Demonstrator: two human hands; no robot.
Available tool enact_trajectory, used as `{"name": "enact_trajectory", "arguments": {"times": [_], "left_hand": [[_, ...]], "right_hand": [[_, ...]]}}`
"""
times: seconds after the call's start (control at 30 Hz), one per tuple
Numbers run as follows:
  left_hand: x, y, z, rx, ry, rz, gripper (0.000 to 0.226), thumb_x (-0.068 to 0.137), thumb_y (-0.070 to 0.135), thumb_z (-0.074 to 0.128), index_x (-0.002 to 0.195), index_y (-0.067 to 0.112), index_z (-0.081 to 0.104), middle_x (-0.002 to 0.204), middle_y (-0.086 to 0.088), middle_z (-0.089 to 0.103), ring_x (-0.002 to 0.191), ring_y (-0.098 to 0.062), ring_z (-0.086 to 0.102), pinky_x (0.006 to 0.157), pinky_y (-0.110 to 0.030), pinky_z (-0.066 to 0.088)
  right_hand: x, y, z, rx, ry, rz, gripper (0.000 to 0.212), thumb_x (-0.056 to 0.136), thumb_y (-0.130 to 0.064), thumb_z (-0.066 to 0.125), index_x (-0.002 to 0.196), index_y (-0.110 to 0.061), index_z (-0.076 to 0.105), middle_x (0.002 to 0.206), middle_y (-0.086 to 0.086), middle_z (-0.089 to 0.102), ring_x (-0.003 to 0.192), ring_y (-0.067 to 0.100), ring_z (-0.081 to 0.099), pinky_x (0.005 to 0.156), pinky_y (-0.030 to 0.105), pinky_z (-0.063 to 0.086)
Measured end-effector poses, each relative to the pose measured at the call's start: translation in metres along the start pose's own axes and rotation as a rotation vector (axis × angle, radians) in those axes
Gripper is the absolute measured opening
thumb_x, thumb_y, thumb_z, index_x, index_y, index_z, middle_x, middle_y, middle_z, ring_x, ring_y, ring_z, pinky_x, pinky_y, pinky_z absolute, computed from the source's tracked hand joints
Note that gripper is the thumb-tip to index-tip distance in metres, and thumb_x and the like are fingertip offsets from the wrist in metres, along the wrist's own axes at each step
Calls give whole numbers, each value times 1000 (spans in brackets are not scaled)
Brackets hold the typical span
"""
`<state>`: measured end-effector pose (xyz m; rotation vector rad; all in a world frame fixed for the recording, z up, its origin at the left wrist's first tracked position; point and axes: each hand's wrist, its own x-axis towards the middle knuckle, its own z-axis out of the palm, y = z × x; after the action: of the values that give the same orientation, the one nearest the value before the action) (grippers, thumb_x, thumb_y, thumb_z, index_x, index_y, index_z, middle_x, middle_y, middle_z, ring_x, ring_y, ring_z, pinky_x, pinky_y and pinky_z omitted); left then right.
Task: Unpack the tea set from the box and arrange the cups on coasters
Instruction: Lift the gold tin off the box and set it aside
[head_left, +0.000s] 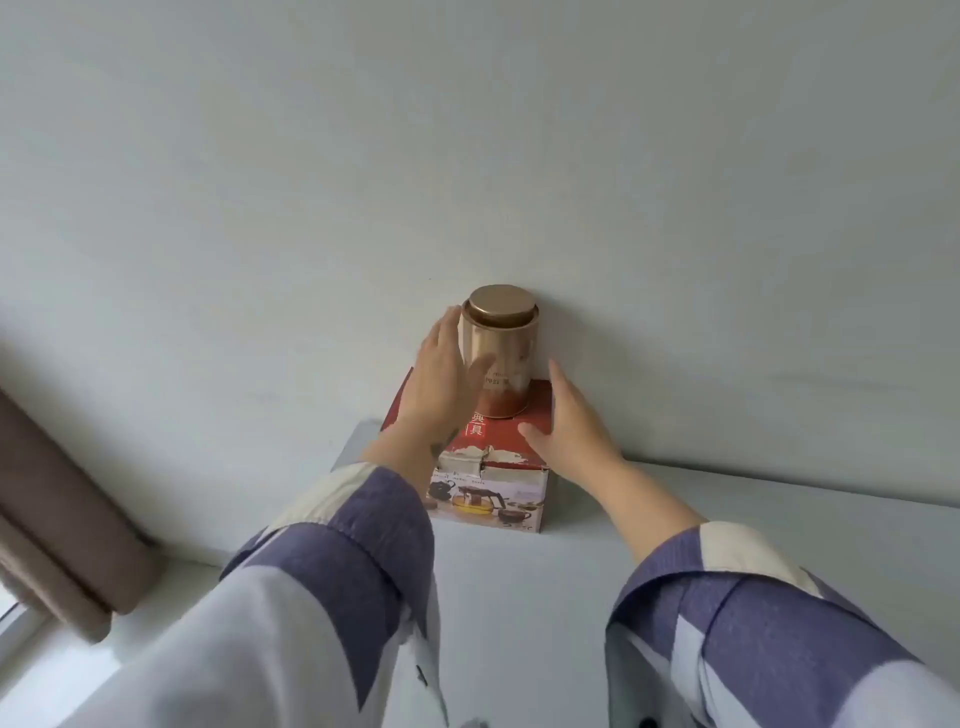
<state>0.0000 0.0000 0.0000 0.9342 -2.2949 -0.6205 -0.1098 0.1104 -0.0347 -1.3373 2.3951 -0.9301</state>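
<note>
A red tea set box (493, 467) with pictures of a teapot and cups on its front stands on a white surface against the wall. On top of it stands a gold tin (500, 353) with a round lid. My left hand (447, 379) reaches up beside the tin's left side, fingers straight, thumb across the tin's front. My right hand (571, 421) hovers at the box's right top edge, fingers straight, a little apart from the tin. Neither hand grips anything.
The white surface (519, 597) runs from the box toward me and off to the right. A plain wall (467, 156) rises right behind the box. A brown curtain (62, 519) hangs at the left, by a window edge.
</note>
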Motion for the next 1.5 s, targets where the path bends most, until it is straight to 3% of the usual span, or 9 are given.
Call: {"name": "enact_trajectory", "arguments": {"times": [0.17,0.23,0.3,0.4,0.73,1.17,1.33,1.5], "left_hand": [[36,-11,9,-178,-63,-14,74,91,43,54,149,10,22,150,-6,38,137,-21,37,107,-32,33],[39,-12,14,-269,-99,-40,79,90,38,59,150,10,17,149,-5,39,135,-19,39,104,-31,36],[41,-13,17,-334,-73,-32,70,89,33,62,146,11,28,141,-3,48,127,-15,47,99,-28,39],[38,-8,16,-386,-45,-16,57,88,29,64,136,12,40,130,0,55,112,-7,49,91,-23,39],[-4,79,38,-448,-105,-22,65,85,32,69,138,10,38,135,-3,52,123,-16,50,95,-25,40],[-80,276,185,-591,-214,-71,69,78,28,77,135,12,42,131,1,54,123,-14,50,102,-31,43],[-87,340,254,-609,-294,-84,68,78,28,77,134,10,44,128,0,56,119,-13,52,94,-23,43],[-83,378,321,-595,-369,-66,70,75,26,80,132,9,44,129,-1,56,120,-13,52,96,-23,42]], "right_hand": [[44,-4,21,274,58,18,108,73,-28,80,150,-27,4,150,-1,37,135,18,40,101,25,36],[54,-1,33,317,77,49,114,67,-34,82,149,-29,3,149,-1,38,134,19,42,104,29,39],[58,1,41,313,119,67,111,64,-38,82,147,-27,9,146,0,41,131,20,46,102,34,44],[56,0,38,321,141,60,103,66,-33,82,145,-21,17,140,1,47,125,19,51,95,29,45],[-16,39,-41,279,177,120,95,65,-29,82,139,-17,23,129,1,55,117,21,55,96,39,48],[-122,220,-200,258,193,234,93,65,-22,82,137,-15,24,124,1,56,112,20,56,92,34,49],[-137,304,-250,255,189,280,96,59,-24,84,135,-18,27,124,-2,52,111,17,55,93,37,51],[-143,376,-277,262,210,361,95,61,-20,85,135,-19,26,118,-7,51,111,16,55,94,36,50]]}}
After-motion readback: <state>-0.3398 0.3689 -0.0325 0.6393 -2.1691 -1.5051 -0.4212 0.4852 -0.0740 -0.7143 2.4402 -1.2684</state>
